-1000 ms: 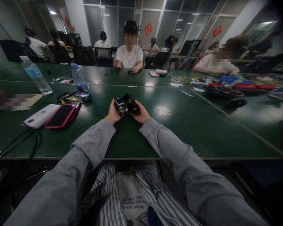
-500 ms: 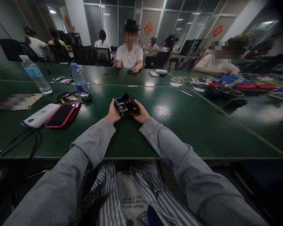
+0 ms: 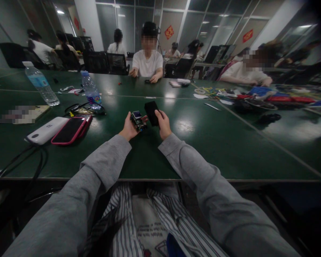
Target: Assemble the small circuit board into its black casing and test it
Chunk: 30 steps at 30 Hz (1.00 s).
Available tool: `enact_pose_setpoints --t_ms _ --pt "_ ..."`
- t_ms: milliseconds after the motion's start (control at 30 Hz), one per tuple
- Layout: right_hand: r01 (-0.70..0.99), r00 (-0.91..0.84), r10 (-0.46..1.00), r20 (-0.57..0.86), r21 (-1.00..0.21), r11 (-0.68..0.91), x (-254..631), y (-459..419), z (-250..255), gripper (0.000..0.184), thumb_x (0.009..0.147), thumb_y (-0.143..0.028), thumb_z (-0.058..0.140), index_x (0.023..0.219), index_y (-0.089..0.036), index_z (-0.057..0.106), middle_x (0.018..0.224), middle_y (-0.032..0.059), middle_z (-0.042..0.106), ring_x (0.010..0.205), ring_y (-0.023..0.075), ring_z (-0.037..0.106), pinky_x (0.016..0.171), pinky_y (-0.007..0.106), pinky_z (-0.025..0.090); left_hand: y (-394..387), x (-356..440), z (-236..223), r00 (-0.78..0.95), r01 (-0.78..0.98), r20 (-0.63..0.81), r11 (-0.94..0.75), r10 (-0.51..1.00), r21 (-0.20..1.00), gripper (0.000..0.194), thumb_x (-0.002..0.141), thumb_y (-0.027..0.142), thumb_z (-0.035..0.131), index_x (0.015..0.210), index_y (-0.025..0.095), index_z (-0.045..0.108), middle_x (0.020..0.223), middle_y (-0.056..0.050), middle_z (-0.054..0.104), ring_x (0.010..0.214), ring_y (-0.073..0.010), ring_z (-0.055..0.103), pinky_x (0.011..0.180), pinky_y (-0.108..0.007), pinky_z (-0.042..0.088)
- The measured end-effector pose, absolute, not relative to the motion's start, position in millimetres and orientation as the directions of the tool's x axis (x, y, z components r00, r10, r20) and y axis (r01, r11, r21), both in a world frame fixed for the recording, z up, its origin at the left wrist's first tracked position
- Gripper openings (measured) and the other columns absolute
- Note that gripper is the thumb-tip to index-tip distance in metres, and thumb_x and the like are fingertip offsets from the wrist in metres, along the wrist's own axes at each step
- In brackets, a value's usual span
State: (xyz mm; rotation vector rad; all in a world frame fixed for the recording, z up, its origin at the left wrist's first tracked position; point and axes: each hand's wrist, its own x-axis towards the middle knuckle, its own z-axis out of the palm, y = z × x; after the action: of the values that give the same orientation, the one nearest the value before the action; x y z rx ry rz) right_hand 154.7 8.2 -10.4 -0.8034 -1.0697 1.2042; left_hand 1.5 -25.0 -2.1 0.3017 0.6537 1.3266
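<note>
My left hand (image 3: 129, 129) is closed round a circuit board (image 3: 139, 123) that has a small screen at its far end and several components nearer me. In my right hand (image 3: 163, 123) is a black plastic case part (image 3: 151, 113), gripped at its right side with the thumb on top. Its flat outer face is turned up, so the inside is hidden. Board and case part are close together but look apart, both above the green table (image 3: 149, 157). Fingertips of my left hand show past the board's right edge.
To the left lie a white power bank (image 3: 46, 131), a pink-cased phone (image 3: 69, 131) and black cables (image 3: 40, 160). Two water bottles (image 3: 41, 84) (image 3: 91, 91) stand behind them. A pen (image 3: 212, 106) and a heap of coloured wires (image 3: 216, 93) are at the right. A person (image 3: 147, 60) sits opposite.
My right hand has turned the black case part from hollow side showing to flat face up, and drawn it slightly away from the board. My left hand has stayed nearly still with the board.
</note>
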Motion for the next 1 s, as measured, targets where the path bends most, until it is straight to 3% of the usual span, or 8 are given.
enact_pose_setpoints --t_ms 267,433,733,867,1000 --pt "-0.125 -0.182 0.901 0.395 -0.918 0.377 151.0 -18.3 -3.3 0.050 0.075 -0.051 0.077 0.120 -0.033 0.063 0.118 0.0018 0.066 0.124 0.0259 0.054 0.108 0.042 0.044 -22.6 2.1 -4.4 0.030 -0.777 -0.345 0.239 0.938 0.582 0.054 0.093 0.062 0.041 0.114 0.019 0.065 0.089 -0.011 0.073 0.094 -0.0292 0.070 0.086 -0.043 0.054" --pt "-0.132 -0.195 0.900 0.389 -0.920 0.369 149.7 -26.2 0.2 0.049 0.074 -0.044 0.079 0.119 -0.034 0.064 0.127 0.0017 0.064 0.133 0.0284 0.048 0.110 0.045 0.042 -21.7 1.6 -6.1 0.035 -0.778 -0.345 0.242 0.938 0.580 0.054 0.094 0.062 0.040 0.116 0.019 0.065 0.081 -0.009 0.072 0.088 -0.0277 0.070 0.083 -0.041 0.054" --pt "-0.203 -0.170 0.957 0.234 -0.959 0.198 147.9 -12.6 -12.7 0.049 0.072 -0.047 0.079 0.115 -0.034 0.062 0.108 -0.0008 0.068 0.122 0.0212 0.056 0.102 0.035 0.049 -32.6 9.4 7.3 0.132 -0.779 -0.325 0.301 0.936 0.551 0.056 0.096 0.059 0.036 0.123 0.017 0.061 0.093 -0.013 0.074 0.090 -0.0292 0.071 0.087 -0.044 0.054" --pt "-0.167 -0.101 0.963 0.250 -0.958 0.231 147.3 -2.9 -18.7 0.044 0.072 -0.052 0.077 0.108 -0.030 0.065 0.105 0.0010 0.067 0.115 0.0214 0.058 0.101 0.036 0.049 -37.3 11.2 16.0 0.162 -0.775 -0.297 0.308 0.941 0.551 0.059 0.097 0.059 0.033 0.122 0.014 0.062 0.096 -0.015 0.074 0.094 -0.0299 0.070 0.088 -0.045 0.053" --pt "-0.189 -0.138 0.957 0.255 -0.955 0.228 148.2 0.1 -19.0 0.046 0.072 -0.051 0.079 0.112 -0.031 0.065 0.105 0.0014 0.067 0.114 0.0220 0.058 0.099 0.037 0.050 -38.8 10.9 21.4 0.146 -0.780 -0.298 0.295 0.943 0.552 0.061 0.097 0.060 0.031 0.120 0.013 0.063 0.096 -0.016 0.074 0.098 -0.0311 0.069 0.091 -0.046 0.052"
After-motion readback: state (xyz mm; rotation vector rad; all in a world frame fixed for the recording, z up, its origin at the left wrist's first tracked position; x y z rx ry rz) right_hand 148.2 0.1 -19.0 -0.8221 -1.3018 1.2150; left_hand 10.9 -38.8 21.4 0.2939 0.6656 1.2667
